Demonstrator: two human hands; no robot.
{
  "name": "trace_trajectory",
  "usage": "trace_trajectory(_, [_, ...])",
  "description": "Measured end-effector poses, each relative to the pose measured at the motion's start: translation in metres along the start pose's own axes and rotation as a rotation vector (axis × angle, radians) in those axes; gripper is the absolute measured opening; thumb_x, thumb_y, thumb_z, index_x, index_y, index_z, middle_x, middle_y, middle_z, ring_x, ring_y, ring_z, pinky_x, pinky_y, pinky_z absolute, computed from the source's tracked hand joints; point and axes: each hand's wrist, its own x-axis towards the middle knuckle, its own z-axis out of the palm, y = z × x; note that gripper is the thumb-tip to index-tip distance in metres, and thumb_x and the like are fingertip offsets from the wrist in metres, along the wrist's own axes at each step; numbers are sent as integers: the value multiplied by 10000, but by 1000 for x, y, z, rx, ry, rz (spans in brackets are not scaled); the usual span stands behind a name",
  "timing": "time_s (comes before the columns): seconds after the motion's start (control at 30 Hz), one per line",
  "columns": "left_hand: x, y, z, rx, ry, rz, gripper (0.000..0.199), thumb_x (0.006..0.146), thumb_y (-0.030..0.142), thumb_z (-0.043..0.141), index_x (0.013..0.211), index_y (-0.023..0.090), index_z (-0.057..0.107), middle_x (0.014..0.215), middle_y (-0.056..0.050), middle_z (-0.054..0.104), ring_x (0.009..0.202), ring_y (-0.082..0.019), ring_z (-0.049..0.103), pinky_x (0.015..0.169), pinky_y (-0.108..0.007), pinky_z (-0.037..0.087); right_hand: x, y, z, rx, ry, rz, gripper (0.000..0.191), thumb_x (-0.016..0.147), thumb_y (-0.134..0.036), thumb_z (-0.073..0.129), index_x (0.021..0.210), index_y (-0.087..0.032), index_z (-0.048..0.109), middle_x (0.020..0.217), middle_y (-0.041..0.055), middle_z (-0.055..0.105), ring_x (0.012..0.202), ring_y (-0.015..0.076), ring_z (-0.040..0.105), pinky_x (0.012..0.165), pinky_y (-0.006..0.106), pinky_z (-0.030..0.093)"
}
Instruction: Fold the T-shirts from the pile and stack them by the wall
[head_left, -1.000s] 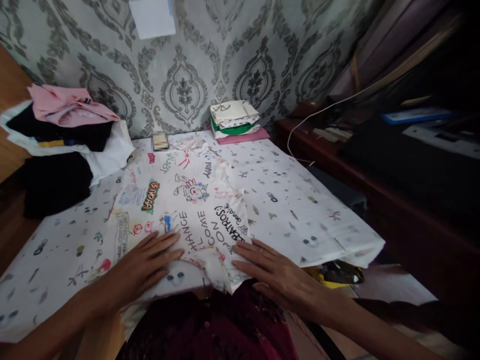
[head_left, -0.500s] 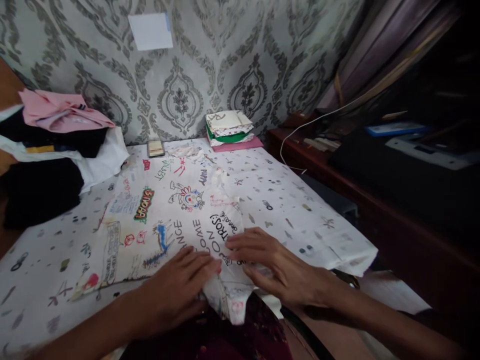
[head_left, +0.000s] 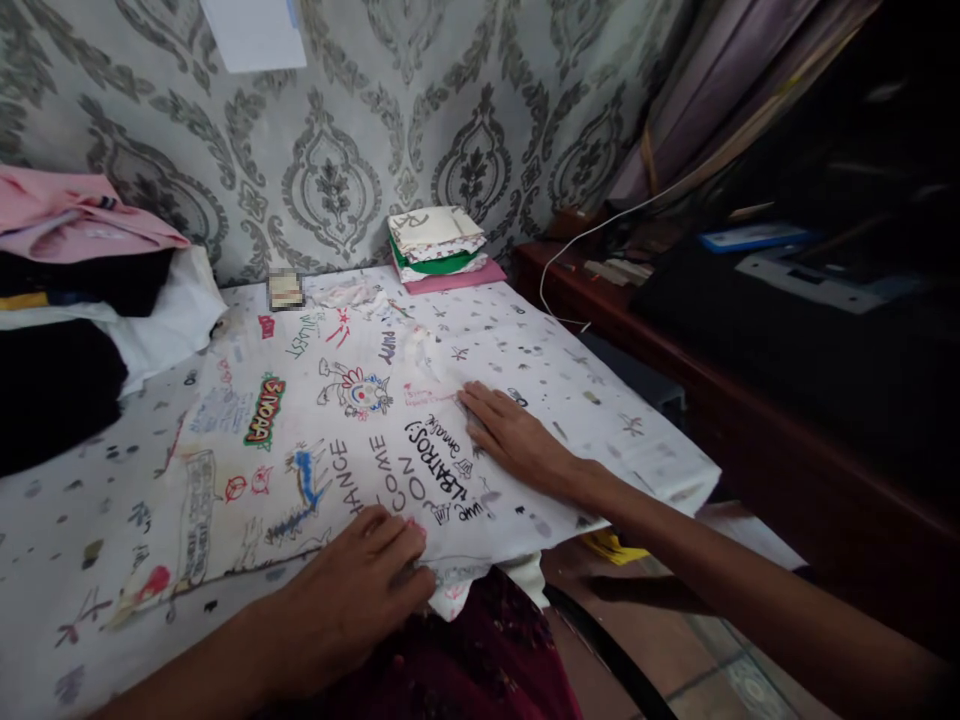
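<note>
A white shirt (head_left: 352, 385) covered in drawings and handwriting lies spread on the table, its near edge hanging over the front. My right hand (head_left: 517, 440) lies flat, palm down, on the shirt's right edge, beside the black lettering. On the near part of the shirt rests my left hand (head_left: 360, 570), its fingers slightly bent and apart from the thumb. Neither hand holds anything that I can see. The far sleeve area of the shirt is crumpled.
A folded stack of clothes (head_left: 439, 248) sits at the back against the patterned wall. Loose clothes (head_left: 82, 225) are heaped on the left, near a small blurred box (head_left: 286, 291). On the right stands a dark red desk (head_left: 637, 330) with a white cable (head_left: 600, 235).
My right hand has slid forward along the shirt's right side, and the bunched fabric there now lies flatter. My left hand stays near the front edge. The view has shifted slightly right.
</note>
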Motion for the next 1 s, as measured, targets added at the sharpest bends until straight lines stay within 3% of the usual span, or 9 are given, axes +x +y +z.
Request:
trace_trajectory(0.1, [1,2,-3,-31,87,-19,142,901,145,564,1024,206,531,1155,-83,639,1051,-232,566,966,-404,416,-16,-8,-11,127,24,-87,496,1021,-347,405,1482,-172,453,1585,133,382,1491,285,298,1200,561,303])
trace_trajectory(0.23, [7,-1,-13,-307,215,-197,61,963,198,477,957,215,536,920,-25,663,857,-179,592,798,-326,456,-46,-39,-30,420,-190,-280,539,991,-430,506,1508,-302,421,1566,73,430,1464,268,359,1175,522,357])
trace_trajectory(0.4, [17,-11,-26,-799,296,-538,138,935,290,472,841,211,536,734,26,595,683,-131,538,625,-246,408,-66,-78,-25,463,-152,-334,967,821,-562,719,1592,-259,220,1559,159,417,1458,320,355,1195,562,287])
trace_trajectory(0.47, [19,-12,-28,-887,335,-580,121,910,282,476,847,207,546,746,20,596,707,-136,534,650,-254,416,-63,-88,-16,422,-78,-324,842,860,-457,699,1559,-203,306,1498,179,489,1408,315,427,1185,571,296])
trace_trajectory(0.53, [18,-12,-27,-923,362,-594,116,899,272,468,854,207,552,760,14,601,718,-138,535,663,-262,422,-57,-93,-9,437,-35,-273,489,932,-289,569,1409,-191,522,1331,151,632,1259,276,568,1103,524,418])
trace_trajectory(0.63, [11,-13,-22,-870,323,-617,88,889,270,477,889,215,547,784,9,613,707,-142,545,648,-269,433,-49,-96,-8,543,-20,-135,306,954,-192,445,1140,-211,686,1045,89,735,957,214,674,867,397,549])
trace_trajectory(0.73, [-6,-14,-9,-664,303,-634,222,862,265,550,1082,234,548,980,-29,671,837,-180,612,734,-316,497,-44,-95,-14,692,-38,-3,287,960,-237,444,1093,-211,697,941,60,741,828,190,673,733,323,547])
trace_trajectory(0.83, [-32,-18,6,-380,344,-601,445,856,261,591,1286,253,482,1235,-84,646,1102,-250,608,915,-408,509,-38,-92,-18,805,-65,56,290,978,-301,431,1035,-204,698,881,46,731,788,183,659,689,292,525])
trace_trajectory(1.0, [-90,-29,6,-53,271,-628,358,923,267,497,1280,263,531,1183,-78,668,1075,-255,625,908,-411,523,-27,-85,-15,834,-41,65,278,961,-362,473,1008,-202,695,922,52,730,846,198,664,734,298,519])
